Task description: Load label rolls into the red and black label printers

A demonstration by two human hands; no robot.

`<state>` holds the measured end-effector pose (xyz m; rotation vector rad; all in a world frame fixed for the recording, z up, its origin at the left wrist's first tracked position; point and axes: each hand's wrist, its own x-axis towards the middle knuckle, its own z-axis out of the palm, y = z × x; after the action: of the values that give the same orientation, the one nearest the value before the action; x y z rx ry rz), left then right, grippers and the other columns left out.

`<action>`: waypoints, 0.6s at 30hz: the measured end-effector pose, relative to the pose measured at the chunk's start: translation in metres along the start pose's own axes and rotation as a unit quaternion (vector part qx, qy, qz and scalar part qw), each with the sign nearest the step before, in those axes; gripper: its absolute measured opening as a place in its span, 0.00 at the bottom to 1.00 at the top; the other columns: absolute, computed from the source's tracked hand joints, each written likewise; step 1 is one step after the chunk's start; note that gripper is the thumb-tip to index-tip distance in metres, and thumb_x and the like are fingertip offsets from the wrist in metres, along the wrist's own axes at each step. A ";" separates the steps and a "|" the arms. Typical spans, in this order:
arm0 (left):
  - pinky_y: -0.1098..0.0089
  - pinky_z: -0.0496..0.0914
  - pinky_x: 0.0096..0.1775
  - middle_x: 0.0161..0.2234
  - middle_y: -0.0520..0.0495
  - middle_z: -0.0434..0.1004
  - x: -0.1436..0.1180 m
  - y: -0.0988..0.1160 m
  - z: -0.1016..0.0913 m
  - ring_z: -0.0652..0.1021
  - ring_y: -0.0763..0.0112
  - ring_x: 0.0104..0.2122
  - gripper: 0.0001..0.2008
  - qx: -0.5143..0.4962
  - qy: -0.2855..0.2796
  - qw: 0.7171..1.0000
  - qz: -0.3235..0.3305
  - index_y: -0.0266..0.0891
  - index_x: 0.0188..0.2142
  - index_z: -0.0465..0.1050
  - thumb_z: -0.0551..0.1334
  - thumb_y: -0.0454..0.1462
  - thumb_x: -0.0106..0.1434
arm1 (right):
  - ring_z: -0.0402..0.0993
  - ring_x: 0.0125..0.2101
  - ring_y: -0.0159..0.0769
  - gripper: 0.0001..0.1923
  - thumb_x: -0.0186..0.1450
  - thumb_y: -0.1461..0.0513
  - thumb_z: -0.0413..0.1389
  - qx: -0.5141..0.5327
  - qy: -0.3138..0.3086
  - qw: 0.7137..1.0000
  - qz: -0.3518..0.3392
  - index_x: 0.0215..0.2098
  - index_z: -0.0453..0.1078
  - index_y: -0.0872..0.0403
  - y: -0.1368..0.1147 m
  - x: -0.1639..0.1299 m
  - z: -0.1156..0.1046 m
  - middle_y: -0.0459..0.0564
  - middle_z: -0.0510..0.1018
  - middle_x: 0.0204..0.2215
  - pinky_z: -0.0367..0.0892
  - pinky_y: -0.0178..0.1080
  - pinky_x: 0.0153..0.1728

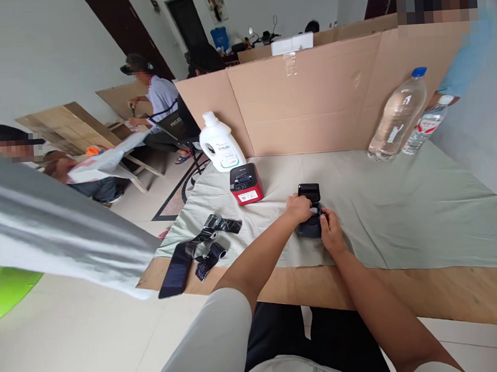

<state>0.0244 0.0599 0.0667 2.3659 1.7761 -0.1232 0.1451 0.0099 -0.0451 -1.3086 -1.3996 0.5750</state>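
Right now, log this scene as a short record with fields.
left hand: on the left side of a small black device with its lid open
right hand: on the device's right side
surface: grey-green cloth over a wooden table
left of device: red and black box-shaped device, white jug, black strips
back right: clear bottle
behind: cardboard screen

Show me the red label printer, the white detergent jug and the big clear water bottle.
red label printer (pixel 245 184), head view, on its dark top.
white detergent jug (pixel 220 143), head view, on its body.
big clear water bottle (pixel 397 116), head view, mid-body.
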 end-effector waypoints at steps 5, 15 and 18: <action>0.56 0.58 0.52 0.50 0.38 0.73 0.010 0.007 -0.007 0.66 0.51 0.52 0.16 0.048 -0.054 0.997 -0.006 0.38 0.44 0.76 0.65 0.41 0.56 | 0.68 0.48 0.42 0.24 0.67 0.48 0.42 -0.003 0.005 1.000 -0.011 0.49 0.66 0.55 0.003 0.002 0.001 0.58 0.73 0.46 0.62 0.50 0.52; 0.63 0.64 0.47 0.39 0.46 0.77 -0.008 -0.021 -0.004 0.73 0.61 0.44 0.13 -0.103 0.026 0.994 0.011 0.40 0.42 0.71 0.65 0.40 0.57 | 0.70 0.45 0.43 0.25 0.66 0.47 0.42 -0.024 -0.006 1.000 0.000 0.47 0.67 0.55 -0.001 0.002 -0.001 0.58 0.75 0.44 0.64 0.49 0.49; 0.70 0.67 0.40 0.38 0.48 0.77 -0.016 -0.040 -0.008 0.75 0.67 0.38 0.13 -0.184 0.026 0.982 0.030 0.38 0.42 0.71 0.64 0.36 0.57 | 0.70 0.44 0.44 0.25 0.66 0.47 0.41 -0.032 -0.024 0.999 0.007 0.46 0.68 0.54 -0.002 0.002 -0.001 0.58 0.76 0.44 0.64 0.49 0.49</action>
<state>-0.0185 0.0574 0.0738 2.1681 1.5836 0.2569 0.1460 0.0111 -0.0422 -1.3634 -1.4591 0.5787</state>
